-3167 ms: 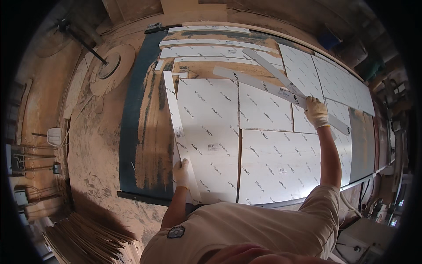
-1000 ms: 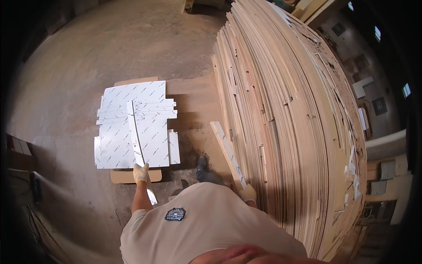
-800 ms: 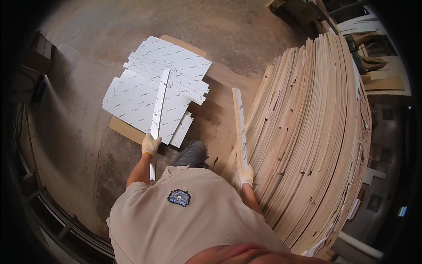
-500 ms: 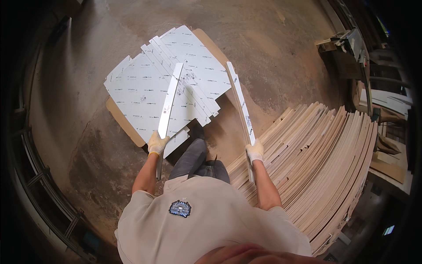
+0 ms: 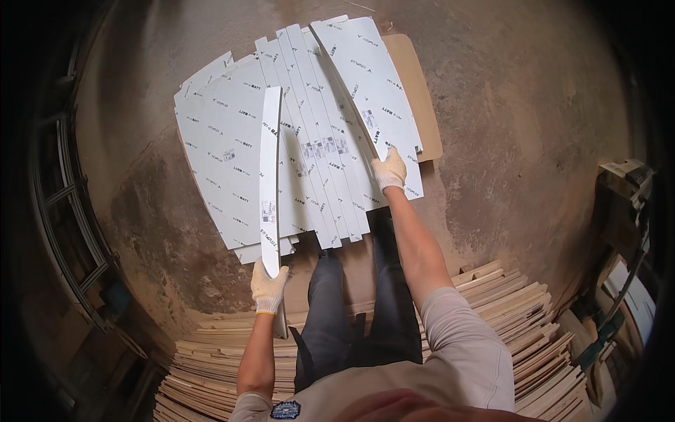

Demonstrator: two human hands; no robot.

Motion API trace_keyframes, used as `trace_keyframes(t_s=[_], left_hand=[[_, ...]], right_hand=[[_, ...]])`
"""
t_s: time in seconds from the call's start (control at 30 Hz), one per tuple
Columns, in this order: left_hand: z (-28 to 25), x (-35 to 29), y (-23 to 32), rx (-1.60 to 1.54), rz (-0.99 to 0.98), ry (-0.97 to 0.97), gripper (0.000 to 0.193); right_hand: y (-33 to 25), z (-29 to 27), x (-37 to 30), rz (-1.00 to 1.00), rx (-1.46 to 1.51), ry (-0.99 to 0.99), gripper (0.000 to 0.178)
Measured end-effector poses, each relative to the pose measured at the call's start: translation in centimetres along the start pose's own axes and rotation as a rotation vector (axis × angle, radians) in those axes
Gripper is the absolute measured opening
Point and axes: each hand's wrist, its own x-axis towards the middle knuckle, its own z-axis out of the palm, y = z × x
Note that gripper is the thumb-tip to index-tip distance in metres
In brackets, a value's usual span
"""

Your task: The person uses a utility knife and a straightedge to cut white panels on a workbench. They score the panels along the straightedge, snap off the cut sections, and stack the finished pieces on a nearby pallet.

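Observation:
My left hand point(image 5: 270, 285), in a knitted cream glove, is closed round the near end of a long white film-covered strip point(image 5: 270, 162). This strip points away from me, raised over the left part of a pile of white printed sheets point(image 5: 225, 179). A second white strip point(image 5: 370, 121) is gripped by my right hand point(image 5: 389, 171), gloved the same way. Its dark long edge slants up and to the left over the pile's right part, and its face blends with the sheet beneath. Between the two, several narrow white strips point(image 5: 314, 151) lie side by side on the pile.
Tan cardboard point(image 5: 416, 98) sticks out under the pile's right side on the brown stained floor point(image 5: 520, 126). Many wooden slats point(image 5: 211, 366) are stacked close around my legs. Metal frames point(image 5: 67, 197) stand at the left, with equipment point(image 5: 626, 179) at the far right.
My view has turned toward the pile, which now lies straight ahead. The right strip has swung from beside the pile to over it. Both hands keep their hold.

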Motion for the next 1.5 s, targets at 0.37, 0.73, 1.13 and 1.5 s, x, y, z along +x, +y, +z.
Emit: trace_keyframes(t_s=[0.37,0.73,1.13,1.5], left_hand=[[12.9,-0.7,6.8,-0.295,-0.155,0.095,0.063],[20.4,3.5,16.9,-0.331,-0.066,0.062,0.063],[29.7,8.4,27.5,-0.063,0.153,-0.307,0.096],[14.9,-12.3,-12.2,-0.269,-0.904,-0.144,0.036]], right_hand=[[4.5,3.0,9.5,-0.076,0.004,-0.06,0.061],[5.7,3.1,12.8,-0.506,-0.348,-0.041,0.068],[3.3,-2.4,12.7,-0.204,0.311,-0.199,0.063],[-3.3,1.2,14.3,-0.294,0.274,-0.491,0.051]])
